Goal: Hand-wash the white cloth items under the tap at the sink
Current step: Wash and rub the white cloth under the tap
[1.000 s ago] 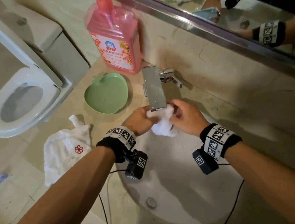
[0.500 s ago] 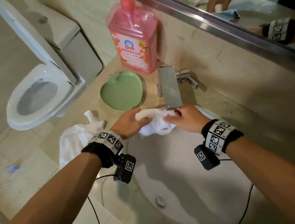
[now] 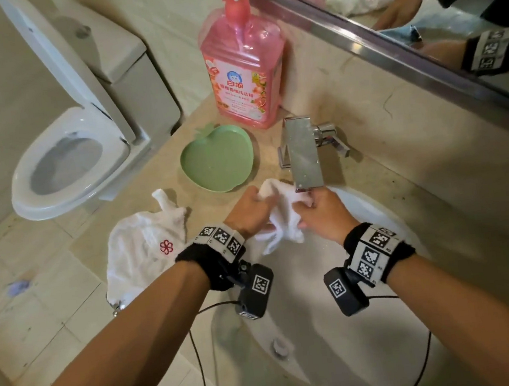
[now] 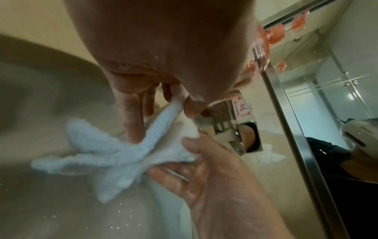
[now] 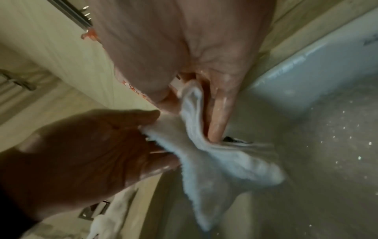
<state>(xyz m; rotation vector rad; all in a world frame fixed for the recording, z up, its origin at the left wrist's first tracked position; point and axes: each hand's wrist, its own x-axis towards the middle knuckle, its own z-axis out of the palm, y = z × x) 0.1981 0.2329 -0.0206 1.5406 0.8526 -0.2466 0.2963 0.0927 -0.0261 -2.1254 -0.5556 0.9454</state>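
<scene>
Mid-scrub imo: both hands have the small white cloth (image 3: 281, 218) bunched up between them right under the spout of the tap (image 3: 304, 155), over the back of the sink (image 3: 385, 209). Left hand (image 3: 250, 207) has thumb + fingers pinched on one side of it, right hand (image 3: 320, 214) pinches the other side, so neither is free rn. Can't tell from the head view if water is actually running, too blurry at the spout, tho the wrist views show wet skin and droplets all over the basin. Cloth itself looks like fluffy terry, soaked and limp, twisted into a wad w/ loose corners flopping down toward the basin; in the left wrist view the corners (image 4: 85, 153) fan out like a star below the fingers. Next move prob needs rubbing the two gripped bits against each other, then shifting grip to a fresh patch w/o letting it drop in the bowl. Second white cloth (image 3: 146, 252), bigger, w/ a little red flower mark, lies on the counter left of the sink, near the green apple-shaped dish (image 3: 219, 160), so that one looks not done yet. Pink soap bottle (image 3: 243, 67) stands behind the dish, against the wall.
</scene>
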